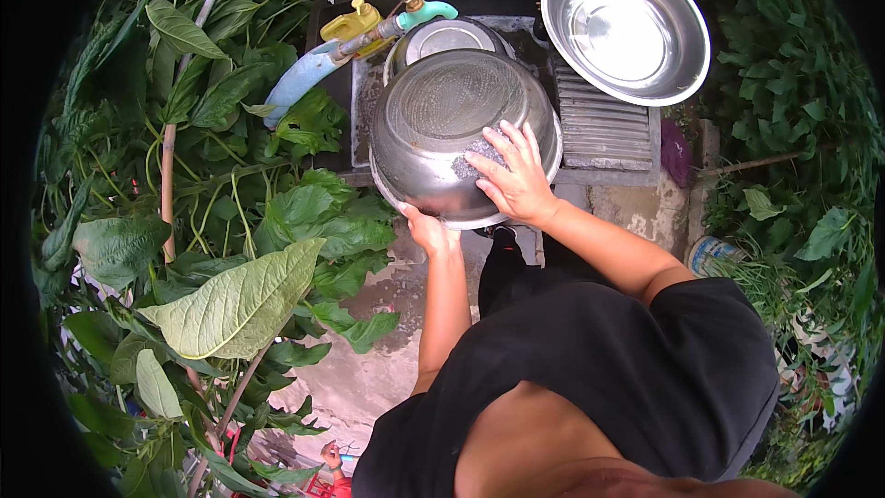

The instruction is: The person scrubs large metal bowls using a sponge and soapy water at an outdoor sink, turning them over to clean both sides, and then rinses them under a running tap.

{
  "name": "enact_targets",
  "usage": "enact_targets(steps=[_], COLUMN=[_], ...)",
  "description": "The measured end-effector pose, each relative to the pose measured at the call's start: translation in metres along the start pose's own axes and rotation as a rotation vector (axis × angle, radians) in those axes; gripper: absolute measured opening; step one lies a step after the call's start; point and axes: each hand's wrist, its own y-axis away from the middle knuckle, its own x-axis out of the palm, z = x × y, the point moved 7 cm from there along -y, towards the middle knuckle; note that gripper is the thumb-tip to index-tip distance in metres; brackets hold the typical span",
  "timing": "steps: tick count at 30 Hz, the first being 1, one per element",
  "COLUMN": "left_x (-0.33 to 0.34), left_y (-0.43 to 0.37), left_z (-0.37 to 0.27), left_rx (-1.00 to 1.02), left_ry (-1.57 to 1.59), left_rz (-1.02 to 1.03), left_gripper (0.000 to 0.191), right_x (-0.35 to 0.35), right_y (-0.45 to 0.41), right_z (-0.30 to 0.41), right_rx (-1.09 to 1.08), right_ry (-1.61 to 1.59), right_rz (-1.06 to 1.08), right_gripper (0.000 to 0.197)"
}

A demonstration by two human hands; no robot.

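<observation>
A large stainless steel basin (pixel 442 100) is held bottom outward, tilted over the front of an outdoor washing sink (pixel 359 117). My left hand (pixel 430 229) grips its rim at the near left edge. On the basin's near right side, my right hand (pixel 510 173) presses a grey metal scouring pad (pixel 484 152) flat against the wall, fingers spread over it. The basin's outside looks wet, with pale streaks on its base. Behind it, another upturned metal bowl (pixel 449 40) sits in the sink, mostly hidden.
A turquoise tap (pixel 429 12) on a pipe with blue hose (pixel 301 79) reaches over the sink. Behind it stands a yellow bottle (pixel 352 21). A shiny steel basin (pixel 626 28) rests above the ribbed washboard (pixel 608 124). Leafy plants crowd both sides; another person's hand (pixel 332 455) shows at the bottom.
</observation>
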Motion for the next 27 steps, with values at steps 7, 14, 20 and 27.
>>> enact_targets(steps=[7, 14, 20, 27], left_x=[-0.006, 0.020, -0.030, -0.042], left_y=[-0.009, 0.009, 0.006, 0.036], left_z=[-0.008, -0.012, -0.010, -0.035], left_rx=[-0.071, -0.128, -0.195, -0.120], left_ry=[0.052, 0.237, 0.404, 0.249], left_rz=[-0.105, -0.035, 0.015, 0.040], left_gripper=[0.059, 0.061, 0.057, 0.061], right_x=[0.013, -0.006, -0.020, -0.011], right_y=[-0.081, -0.020, -0.092, 0.003], right_z=[-0.160, -0.005, -0.126, 0.050], right_rx=[0.343, 0.063, 0.317, -0.027], right_ry=[-0.548, -0.041, -0.405, -0.022], right_rz=[-0.012, -0.101, 0.071, 0.051], right_gripper=[0.030, 0.049, 0.046, 0.051])
